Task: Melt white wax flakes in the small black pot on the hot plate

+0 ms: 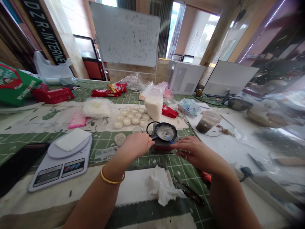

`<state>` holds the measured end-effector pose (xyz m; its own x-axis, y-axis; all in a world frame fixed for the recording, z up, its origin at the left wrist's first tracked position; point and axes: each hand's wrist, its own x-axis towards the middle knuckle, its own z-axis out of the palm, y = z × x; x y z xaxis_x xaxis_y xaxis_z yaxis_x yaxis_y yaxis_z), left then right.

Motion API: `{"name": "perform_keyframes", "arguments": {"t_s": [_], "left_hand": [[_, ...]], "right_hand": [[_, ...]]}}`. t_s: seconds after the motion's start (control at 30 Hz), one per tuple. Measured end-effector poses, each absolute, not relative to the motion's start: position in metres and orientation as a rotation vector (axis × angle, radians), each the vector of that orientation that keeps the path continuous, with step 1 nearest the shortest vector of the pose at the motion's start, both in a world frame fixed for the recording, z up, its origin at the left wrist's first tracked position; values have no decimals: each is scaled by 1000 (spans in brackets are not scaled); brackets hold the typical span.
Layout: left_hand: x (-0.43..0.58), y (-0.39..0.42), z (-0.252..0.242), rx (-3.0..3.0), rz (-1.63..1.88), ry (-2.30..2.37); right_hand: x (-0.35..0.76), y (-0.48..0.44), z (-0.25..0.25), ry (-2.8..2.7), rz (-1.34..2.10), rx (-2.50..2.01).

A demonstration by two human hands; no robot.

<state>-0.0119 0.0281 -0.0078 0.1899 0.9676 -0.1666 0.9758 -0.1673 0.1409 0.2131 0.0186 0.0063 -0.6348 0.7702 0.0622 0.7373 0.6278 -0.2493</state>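
A small black pan (169,129) with whitish contents rests on a dark square heater (162,148) at the middle of the table. My left hand (136,147) is closed round the pan's handle at its left side. My right hand (195,150) pinches a thin blue stirrer (168,138), whose tip reaches into the pan. Behind the pan stands an open bag of white material (153,106). Several small round cups with pale contents (127,121) are grouped to its left. An empty-looking clear dish (119,138) lies beside my left hand.
A kitchen scale (79,168) and black phone-like slab (21,162) lie at left. Crumpled tissue (160,187) and scissors (190,191) lie in front. At right are a cup of dark material (207,122) and a power strip (267,194).
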Motion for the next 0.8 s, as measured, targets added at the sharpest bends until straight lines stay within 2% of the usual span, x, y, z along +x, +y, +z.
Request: {"name": "perform_keyframes", "arguments": {"t_s": [0.27,0.4,0.57,0.63,0.8], "left_hand": [[-11,28,-8,2248,-57,1875],[-11,28,-7,2248,-71,1868],[-11,29,-9,2252,-62,1874],[-12,29,-9,2246,-55,1872],[-13,29,-10,2257,-44,1852]], "right_hand": [[212,20,7,-2677,347,-1211],[210,21,5,-2594,209,-1359],[213,23,4,-2606,348,-1275],[217,27,4,-2520,354,-1353],[228,36,8,-2189,627,-1372]]}}
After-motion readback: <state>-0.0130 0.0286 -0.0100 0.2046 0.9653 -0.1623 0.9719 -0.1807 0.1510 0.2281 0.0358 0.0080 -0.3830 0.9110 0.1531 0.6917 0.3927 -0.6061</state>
